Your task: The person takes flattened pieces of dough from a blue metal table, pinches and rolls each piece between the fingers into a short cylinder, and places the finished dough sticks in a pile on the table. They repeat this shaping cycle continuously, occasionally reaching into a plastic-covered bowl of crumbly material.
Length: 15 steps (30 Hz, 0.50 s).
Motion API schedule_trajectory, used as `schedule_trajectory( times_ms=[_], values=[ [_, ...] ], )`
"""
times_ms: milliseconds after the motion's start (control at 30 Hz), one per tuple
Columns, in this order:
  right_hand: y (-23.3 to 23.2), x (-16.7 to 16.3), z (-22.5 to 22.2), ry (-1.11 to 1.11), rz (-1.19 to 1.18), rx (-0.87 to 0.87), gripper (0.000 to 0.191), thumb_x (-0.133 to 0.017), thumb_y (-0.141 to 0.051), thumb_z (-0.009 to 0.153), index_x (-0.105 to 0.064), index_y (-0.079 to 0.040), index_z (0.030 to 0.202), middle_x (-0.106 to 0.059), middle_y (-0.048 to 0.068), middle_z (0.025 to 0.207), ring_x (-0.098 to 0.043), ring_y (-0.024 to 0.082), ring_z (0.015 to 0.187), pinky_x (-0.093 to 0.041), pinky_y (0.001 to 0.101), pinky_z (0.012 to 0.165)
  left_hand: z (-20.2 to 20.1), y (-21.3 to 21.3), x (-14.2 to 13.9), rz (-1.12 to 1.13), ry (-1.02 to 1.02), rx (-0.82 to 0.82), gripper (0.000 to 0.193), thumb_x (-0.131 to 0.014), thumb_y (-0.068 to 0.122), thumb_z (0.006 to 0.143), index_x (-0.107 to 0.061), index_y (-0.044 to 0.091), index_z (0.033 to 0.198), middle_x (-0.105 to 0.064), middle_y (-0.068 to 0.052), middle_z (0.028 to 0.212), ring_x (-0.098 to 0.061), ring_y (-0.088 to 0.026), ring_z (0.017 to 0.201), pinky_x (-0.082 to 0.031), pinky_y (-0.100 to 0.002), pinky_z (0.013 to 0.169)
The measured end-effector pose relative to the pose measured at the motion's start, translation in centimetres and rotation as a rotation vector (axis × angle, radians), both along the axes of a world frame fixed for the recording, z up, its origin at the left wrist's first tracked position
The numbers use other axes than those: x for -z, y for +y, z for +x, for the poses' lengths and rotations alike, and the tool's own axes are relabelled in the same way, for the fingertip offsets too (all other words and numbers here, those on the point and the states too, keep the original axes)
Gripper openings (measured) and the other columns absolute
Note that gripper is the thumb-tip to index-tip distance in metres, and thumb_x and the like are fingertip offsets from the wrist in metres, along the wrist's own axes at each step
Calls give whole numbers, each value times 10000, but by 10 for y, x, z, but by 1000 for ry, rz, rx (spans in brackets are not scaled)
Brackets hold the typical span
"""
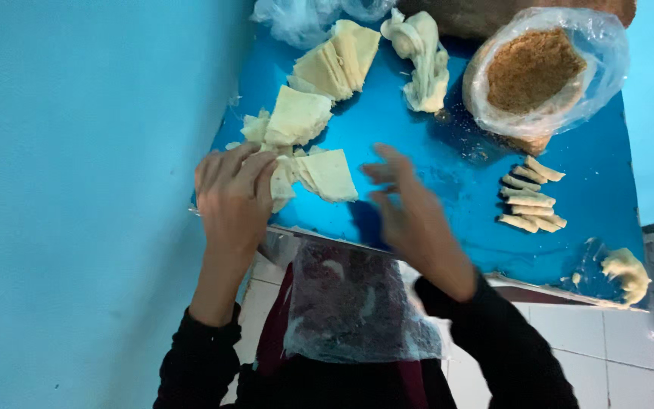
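Observation:
My left hand [230, 193] rests on the near left edge of a blue table [418, 151], fingers pressing on pale thin dough sheets [325, 174] that lie there. My right hand [406, 204] hovers just right of those sheets, fingers apart and blurred, holding nothing. More folded dough sheets [297, 117] and a stack [338, 60] lie farther back. Several rolled dough pieces [531, 201] are lined up to the right.
A plastic bag of brown crumbly filling [535, 72] sits at the back right. A crumpled strip of dough [421, 60] lies at the back centre, a dough lump [626, 273] at the near right corner. A blue wall stands at left; clear plastic [350, 303] hangs over my lap.

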State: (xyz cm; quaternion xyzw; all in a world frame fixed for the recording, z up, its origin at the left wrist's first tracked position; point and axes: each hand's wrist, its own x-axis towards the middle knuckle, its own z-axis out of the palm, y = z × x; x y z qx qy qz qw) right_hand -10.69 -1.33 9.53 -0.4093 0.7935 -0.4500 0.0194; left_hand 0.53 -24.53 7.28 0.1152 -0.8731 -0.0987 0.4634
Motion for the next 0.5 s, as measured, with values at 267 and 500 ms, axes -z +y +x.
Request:
schedule_trajectory(
  times_ms=[267, 500],
  values=[
    [-56, 2, 4, -388, -368, -183, 773, -723, 42, 946, -279, -58, 1571, -610, 148, 1232, -646, 222, 1129, -581, 378, 952, -6, 38, -21, 824, 190, 459, 114, -707, 72, 1029, -753, 23, 1121, -727, -15, 908, -645, -71, 798, -525, -215, 700],
    [0, -4, -5, -655, -470, -31, 656, -651, 11, 1013, -326, -52, 1578, -633, 140, 1155, -646, 158, 972, -557, 302, 833, -31, 69, -10, 1120, 102, 574, 212, -647, 123, 1048, -764, 23, 1193, -627, 48, 787, -507, -19, 666, -417, -217, 566]
  ],
)
